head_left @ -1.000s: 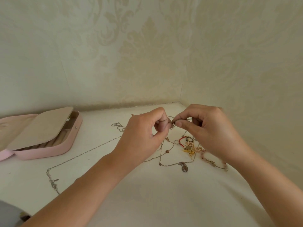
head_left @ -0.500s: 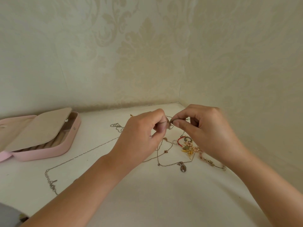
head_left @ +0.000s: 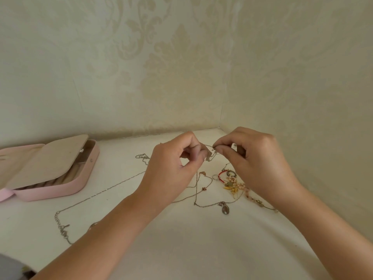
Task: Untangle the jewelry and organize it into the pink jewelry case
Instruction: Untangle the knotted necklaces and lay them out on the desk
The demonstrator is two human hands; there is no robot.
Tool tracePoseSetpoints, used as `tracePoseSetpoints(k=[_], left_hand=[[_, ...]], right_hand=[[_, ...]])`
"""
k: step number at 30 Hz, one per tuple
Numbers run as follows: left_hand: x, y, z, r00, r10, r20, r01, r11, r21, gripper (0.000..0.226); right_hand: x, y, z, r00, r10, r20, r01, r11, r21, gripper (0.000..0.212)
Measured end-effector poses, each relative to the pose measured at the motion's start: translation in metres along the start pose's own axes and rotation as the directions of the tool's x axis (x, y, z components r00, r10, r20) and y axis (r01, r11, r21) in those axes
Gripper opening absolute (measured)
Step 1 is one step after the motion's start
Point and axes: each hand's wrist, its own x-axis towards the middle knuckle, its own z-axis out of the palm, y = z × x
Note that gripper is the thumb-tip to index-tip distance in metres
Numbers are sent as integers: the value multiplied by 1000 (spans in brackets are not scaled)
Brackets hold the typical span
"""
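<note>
Since half a second ago the two hands have drawn a little apart, opening a short gap between fingertips that were touching. At far left the pink jewelry case [head_left: 80, 184] lies open on the bench [head_left: 181, 249], its left end cut off by the frame edge. A beige inner flap [head_left: 46, 160] is propped half up and hides most of the compartments, with only ridged rolls showing beneath it. A grey shape [head_left: 10, 267] in the bottom-left corner is too cropped to identify. A long silver chain [head_left: 105, 190] runs from a chunky linked end [head_left: 61, 229] near the front edge up and under the left forearm. The left hand [head_left: 171, 168] is raised over the bench, thumb and forefinger pinching a small metal piece [head_left: 208, 157] on a thin chain [head_left: 209, 146]; what that piece is I cannot tell. The right hand [head_left: 258, 162] pinches the same thin chain just beside it, its other fingers curled in. Below and between the hands lies the tangle [head_left: 232, 182]: a red cord [head_left: 222, 174], gold bits, a pink beaded strand [head_left: 252, 196] partly hidden by the right wrist, and a fine chain carrying a dark teardrop pendant [head_left: 225, 209]. The patterned wall [head_left: 302, 98] closes in right behind the right hand, while bare bench lies open toward the front.
</note>
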Motion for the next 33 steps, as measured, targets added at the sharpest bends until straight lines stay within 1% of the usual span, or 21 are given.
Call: tracePoseSetpoints(k=[2,4,7,11,15,19,21,22,23,24,25,26,27,28,29,31,33], left_hand=[[2,0,-2,996,-88,19,89,988,-126,35],[5,-1,-3,987,-151,48,158,960,-231,32],[8,0,-5,975,-205,88,222,923,-315,32],[10,1,-7,968,-229,103,250,903,-349,33],[10,3,-9,966,-230,116,256,896,-363,32],[9,5,-10,955,-258,149,297,859,-416,28],[10,5,-11,942,-289,173,334,870,-363,26],[11,3,-11,932,-311,188,355,890,-287,24],[11,-1,-12,920,-328,212,365,916,-165,22],[12,-6,-14,903,-343,258,356,935,-4,21],[11,-11,-15,872,-366,325,329,930,165,21],[11,-15,-16,828,-397,397,297,910,291,20],[10,-17,-17,784,-421,456,277,895,351,19],[9,-17,-17,753,-433,496,274,891,362,18],[9,-17,-17,736,-438,517,277,891,360,19],[10,-16,-18,731,-452,511,285,883,373,19],[13,-17,-20,744,-473,473,310,870,382,20]], right_hand=[[1,-3,-5,995,96,32,-99,988,118,12],[3,-3,-8,985,155,76,-169,958,232,13],[5,-1,-9,971,204,120,-234,906,352,13],[5,0,-10,964,226,143,-265,870,417,12],[4,-1,-12,963,221,153,-267,853,449,11],[4,-2,-13,955,229,187,-292,830,475,9],[5,-1,-14,947,228,227,-313,818,482,9],[5,0,-14,939,232,255,-331,813,479,9],[6,2,-13,926,243,288,-357,810,465,8],[7,4,-12,913,254,321,-380,815,436,7],[7,7,-9,899,262,351,-397,827,398,6],[7,10,-6,886,262,382,-402,844,355,7],[6,11,-2,874,254,415,-401,859,318,7],[5,13,1,858,243,453,-399,871,288,8],[4,15,4,839,228,494,-399,876,273,10],[2,17,9,803,198,562,-396,883,254,7],[0,19,11,770,164,616,-387,888,247,4]])
